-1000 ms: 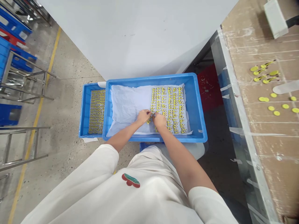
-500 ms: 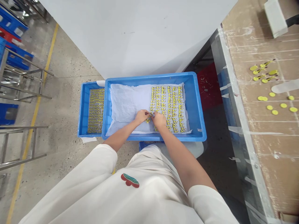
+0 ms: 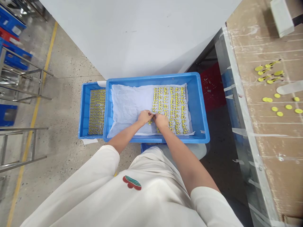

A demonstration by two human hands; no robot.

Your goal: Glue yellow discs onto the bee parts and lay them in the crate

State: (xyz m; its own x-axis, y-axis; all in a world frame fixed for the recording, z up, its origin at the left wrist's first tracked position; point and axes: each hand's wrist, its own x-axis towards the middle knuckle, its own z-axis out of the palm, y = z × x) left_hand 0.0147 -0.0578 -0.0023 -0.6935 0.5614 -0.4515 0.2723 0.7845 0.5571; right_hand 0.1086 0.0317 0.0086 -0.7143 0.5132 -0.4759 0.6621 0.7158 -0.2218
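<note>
A large blue plastic bin (image 3: 118, 138) lies in front of me, lined with a white cloth (image 3: 132, 99). Several rows of small yellow-and-black parts (image 3: 177, 108) cover its right half. At the lower end of the leftmost row, my left hand (image 3: 144, 117) and my right hand (image 3: 161, 121) meet with fingertips pinched close together. Both are closed over something small, likely one of these parts, but the fingers hide it. Some yellow pieces (image 3: 150, 122) show just beneath the fingers of my left hand.
A second blue bin (image 3: 80, 110) with more rows of yellow parts sits at the left. A white panel (image 3: 146, 37) rises behind. On the right, a cardboard-topped table (image 3: 272, 135) carries loose yellow discs (image 3: 279, 113) and wired pieces. Metal stool frames (image 3: 21, 128) stand far left.
My fingertips have drawn slightly closer together over the end of the row. The rows and bins look the same; the view has shifted a little.
</note>
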